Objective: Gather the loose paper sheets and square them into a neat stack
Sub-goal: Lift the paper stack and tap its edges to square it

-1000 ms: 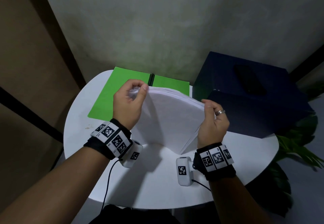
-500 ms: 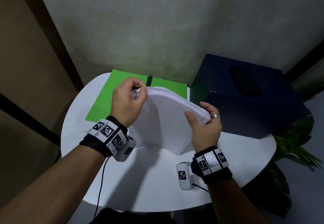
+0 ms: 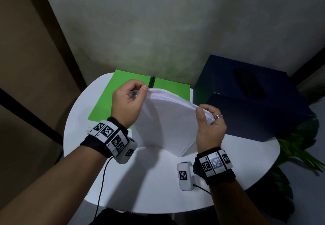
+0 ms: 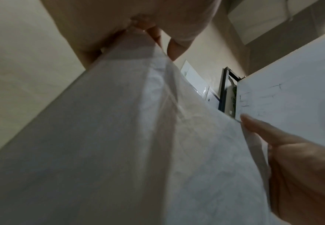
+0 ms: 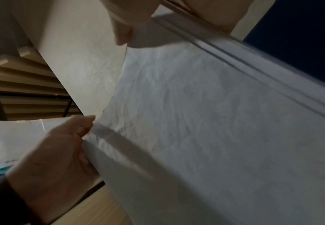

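A thick stack of white paper sheets [image 3: 168, 119] stands on its lower edge on the round white table [image 3: 158, 180], held upright and bowed between both hands. My left hand [image 3: 135, 91] pinches the stack's upper left corner, thumb in front and fingers curled behind. On the upper right edge my right hand [image 3: 205, 115] grips the stack, thumb on the near face and ringed fingers wrapped over the sheet edges. The left wrist view shows the wrinkled paper stack [image 4: 138, 137] rising to the left hand's fingertips [image 4: 144, 27]. In the right wrist view the stack [image 5: 215, 121] shows layered edges at the upper right.
An open green folder [image 3: 121, 98] lies on the table behind the stack. To the right, a dark blue box [image 3: 246, 98] stands against the table's edge. Green plant leaves [image 3: 302, 147] sit below it on the right. The wall is close behind.
My right hand has shifted its hold on the right edge, the thumb now pressed on the near face. The stack has been raised slightly and stays bowed; my left hand keeps its corner pinch.
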Motion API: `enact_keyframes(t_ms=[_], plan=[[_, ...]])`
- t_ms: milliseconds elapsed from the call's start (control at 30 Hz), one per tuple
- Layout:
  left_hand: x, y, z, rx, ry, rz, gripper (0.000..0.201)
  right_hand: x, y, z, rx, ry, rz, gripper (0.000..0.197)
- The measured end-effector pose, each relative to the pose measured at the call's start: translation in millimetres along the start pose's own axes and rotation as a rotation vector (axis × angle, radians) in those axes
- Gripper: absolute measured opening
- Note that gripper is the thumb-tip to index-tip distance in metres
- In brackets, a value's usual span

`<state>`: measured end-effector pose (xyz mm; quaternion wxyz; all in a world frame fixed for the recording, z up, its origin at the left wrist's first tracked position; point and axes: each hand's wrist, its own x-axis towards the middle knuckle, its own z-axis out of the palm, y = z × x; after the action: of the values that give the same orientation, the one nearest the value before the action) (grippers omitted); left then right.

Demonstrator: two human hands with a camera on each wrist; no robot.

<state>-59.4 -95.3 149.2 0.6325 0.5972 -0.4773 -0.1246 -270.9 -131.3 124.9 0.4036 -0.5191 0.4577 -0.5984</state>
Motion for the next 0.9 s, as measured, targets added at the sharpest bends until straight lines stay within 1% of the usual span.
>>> enact_keyframes(t_ms=[100, 200, 233, 300, 333, 367, 400, 433, 467, 533, 567, 600, 667, 700, 733, 833, 900], plan=[[1.6, -4.8, 2.2, -0.05, 0.048, -0.069, 0.009, 0.0, -2.6, 6.6, -0.018, 0.032, -0.029, 0.011], [1.7, -4.0, 6.5, -0.053, 0.038, -0.125, 0.022, -0.1, -1.8, 7.5, 0.0, 0.037, -0.041, 0.003], [1.6, -2.6, 7.3, -0.047, 0.033, -0.125, 0.022, 0.3, -1.5, 7.1, 0.007, 0.037, -0.041, 0.008], [1.7, -5.8, 4.1, -0.089, -0.002, -0.094, 0.011, 2.0, 0.9, 4.9, 0.036, 0.026, -0.025, 0.017], [2.1, -9.5, 0.4, -0.114, -0.051, -0.081, 0.016, 2.6, 2.8, 3.5, 0.043, 0.001, -0.013, 0.024], [2.2, -13.7, -3.4, -0.129, -0.113, -0.083, 0.033, 2.7, 5.2, 1.9, 0.033, -0.03, 0.006, 0.03], [2.3, -18.2, -7.1, -0.127, -0.174, -0.109, 0.049, 2.1, 7.4, 0.3, 0.014, -0.053, 0.04, 0.033], [2.1, -21.0, -9.5, -0.102, -0.211, -0.142, 0.056, 1.3, 7.7, -0.8, 0.007, -0.069, 0.081, 0.031], [2.9, -22.0, -10.5, -0.088, -0.226, -0.17, 0.053, 1.9, 7.9, -2.1, 0.005, -0.083, 0.109, 0.028], [2.7, -24.0, -12.8, -0.109, -0.204, -0.204, 0.044, 3.7, 9.2, -6.1, 0.012, -0.099, 0.151, 0.027], [1.9, -25.8, -14.6, -0.161, -0.203, -0.223, 0.049, 5.5, 8.6, -8.6, 0.032, -0.111, 0.147, 0.032], [0.9, -28.9, -16.9, -0.226, -0.222, -0.244, 0.059, 7.9, 8.5, -11.2, 0.048, -0.132, 0.13, 0.04], [-4.1, -37.3, -19.1, -0.327, -0.316, -0.306, 0.076, 11.0, 7.9, -14.2, 0.004, -0.196, 0.104, 0.054], [-6.8, -39.8, -18.4, -0.338, -0.368, -0.324, 0.078, 11.9, 9.1, -15.2, -0.027, -0.211, 0.091, 0.058], [-7.8, -41.8, -17.5, -0.341, -0.397, -0.335, 0.078, 13.0, 8.4, -15.5, -0.029, -0.204, 0.078, 0.06], [-6.6, -46.3, -16.5, -0.32, -0.387, -0.354, 0.067, 14.6, 9.0, -16.6, -0.058, -0.2, 0.06, 0.062], [-7.1, -45.1, -14.7, -0.263, -0.397, -0.358, 0.053, 13.4, 9.2, -17.9, -0.045, -0.203, 0.097, 0.054]])
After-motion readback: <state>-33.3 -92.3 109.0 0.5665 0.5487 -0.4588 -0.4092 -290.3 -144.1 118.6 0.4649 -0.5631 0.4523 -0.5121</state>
